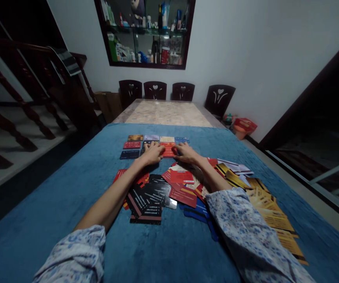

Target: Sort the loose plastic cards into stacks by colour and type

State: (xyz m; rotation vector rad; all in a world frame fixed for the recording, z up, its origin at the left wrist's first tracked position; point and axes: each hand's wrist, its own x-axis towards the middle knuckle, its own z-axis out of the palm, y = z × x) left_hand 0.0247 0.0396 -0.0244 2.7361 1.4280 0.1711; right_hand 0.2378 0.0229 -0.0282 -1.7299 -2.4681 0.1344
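A red card point(168, 150) lies on the blue cloth between my two hands. My left hand point(153, 153) is bent, its fingertips at the card's left edge, and it partly covers a dark card point(147, 144). At the right edge of the red card, my right hand point(186, 153) is closed with fingers and thumb together. Around them are cards in rows: a gold card point(135, 138), a pale lavender card point(152, 137), a cream card point(167, 139), a blue card point(182, 139), another red card point(132, 145) and a navy card point(129, 154).
Nearer me, black cards point(151, 194), red cards point(184, 195) and blue cards point(195, 212) lie in overlapping heaps. Gold cards point(272, 212) fan out beyond my right sleeve. The blue cloth point(69, 188) covers the table's near part; several chairs point(155, 91) stand behind.
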